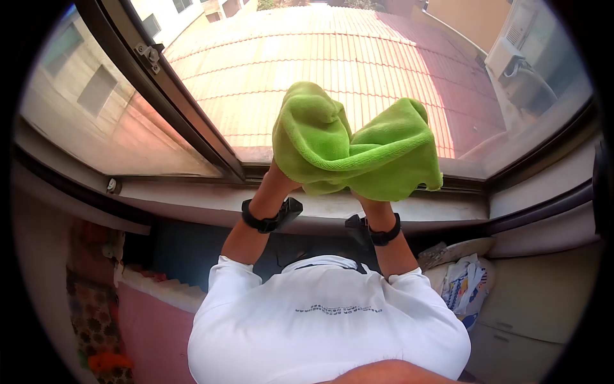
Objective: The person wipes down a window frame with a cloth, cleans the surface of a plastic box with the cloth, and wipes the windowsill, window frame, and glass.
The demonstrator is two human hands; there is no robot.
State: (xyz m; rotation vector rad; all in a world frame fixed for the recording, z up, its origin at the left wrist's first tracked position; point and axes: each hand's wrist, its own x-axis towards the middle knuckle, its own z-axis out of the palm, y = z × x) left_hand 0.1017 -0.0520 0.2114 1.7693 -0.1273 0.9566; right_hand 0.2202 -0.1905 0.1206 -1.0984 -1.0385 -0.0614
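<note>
A bright green microfiber cloth is bunched up in front of me at the open window, above the sill. It drapes over both of my hands and hides nearly all the fingers. My left hand holds the cloth's left part, which rises in a rounded bulge. On the right, my right hand holds the other part, raised to a peak, with only the base of the hand showing. Between them the cloth sags in a thick fold. Each wrist wears a black strap with a small dark device.
A sliding window frame with a latch stands left of my hands. The pale sill runs below them. Outside lies a corrugated roof. A patterned cloth bundle and a pale cabinet are at lower right.
</note>
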